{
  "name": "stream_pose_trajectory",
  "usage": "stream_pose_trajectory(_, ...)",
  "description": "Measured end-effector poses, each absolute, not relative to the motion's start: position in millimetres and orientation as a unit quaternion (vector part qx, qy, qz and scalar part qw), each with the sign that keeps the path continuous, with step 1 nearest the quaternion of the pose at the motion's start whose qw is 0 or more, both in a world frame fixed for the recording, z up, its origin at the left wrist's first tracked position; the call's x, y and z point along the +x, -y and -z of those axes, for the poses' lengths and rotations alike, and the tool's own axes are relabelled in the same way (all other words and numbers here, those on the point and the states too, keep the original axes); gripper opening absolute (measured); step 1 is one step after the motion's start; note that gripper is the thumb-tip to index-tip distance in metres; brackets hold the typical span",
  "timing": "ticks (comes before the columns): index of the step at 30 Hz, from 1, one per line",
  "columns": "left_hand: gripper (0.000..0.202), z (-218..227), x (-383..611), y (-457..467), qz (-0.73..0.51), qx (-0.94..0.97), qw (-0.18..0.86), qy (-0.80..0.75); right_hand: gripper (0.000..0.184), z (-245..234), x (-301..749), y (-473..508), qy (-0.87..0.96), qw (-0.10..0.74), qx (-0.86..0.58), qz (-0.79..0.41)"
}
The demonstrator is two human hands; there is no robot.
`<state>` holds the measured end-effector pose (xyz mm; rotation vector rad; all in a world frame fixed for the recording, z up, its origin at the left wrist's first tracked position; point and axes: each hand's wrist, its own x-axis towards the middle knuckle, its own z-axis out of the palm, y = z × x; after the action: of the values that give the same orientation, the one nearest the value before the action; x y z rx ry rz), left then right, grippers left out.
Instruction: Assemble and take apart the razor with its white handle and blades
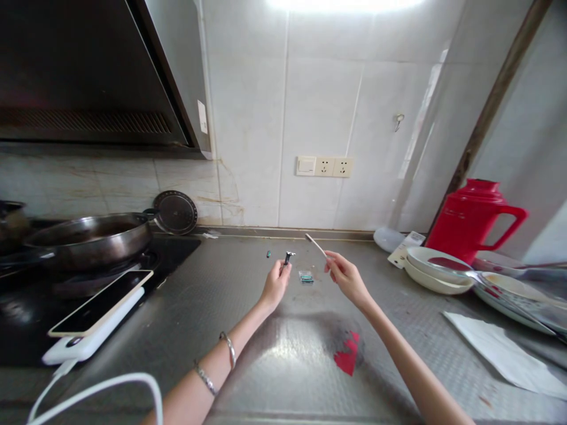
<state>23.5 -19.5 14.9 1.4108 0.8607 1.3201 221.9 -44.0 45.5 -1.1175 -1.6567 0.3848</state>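
My left hand (277, 285) is closed around a small razor (288, 257) with a black handle and a silvery head pointing up. My right hand (348, 275) pinches the end of a slim white toothbrush (317, 245), its darker tip slanting up and left towards the wall. The razor and toothbrush are apart. Between the hands, a small clear plastic case (306, 277) with green and dark pieces lies on the metal counter (248, 260). A tiny green-and-black piece (268, 254) rests beyond my left hand; its kind is too small to tell.
On the left, a steel pan (93, 233) sits on the black stove, near a phone (104, 301) on a white power bank (97, 330) with a cable. To the right stand a red thermos jug (469, 218), stacked bowls (438, 277) and a white paper sheet (505, 354).
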Motion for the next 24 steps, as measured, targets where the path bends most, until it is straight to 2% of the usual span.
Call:
stream_pose_trajectory(10,0.03,-16.4,12.1,15.2,-0.595,0.636,0.352,-0.343,0.031,-49.3,212.3,19.2,0.742,0.509,-0.436,0.009)
stream_pose_trajectory(17,0.025,-5.5,5.5,3.4,-0.585,0.629,0.366,-0.359,0.03,-29.6,222.2,22.6,0.754,0.471,-0.454,0.049)
stream_pose_trajectory(24,0.015,-2.4,7.3,5.2,-0.553,0.682,0.337,-0.341,0.03,-37.7,215.0,35.6,0.776,0.442,-0.441,0.086)
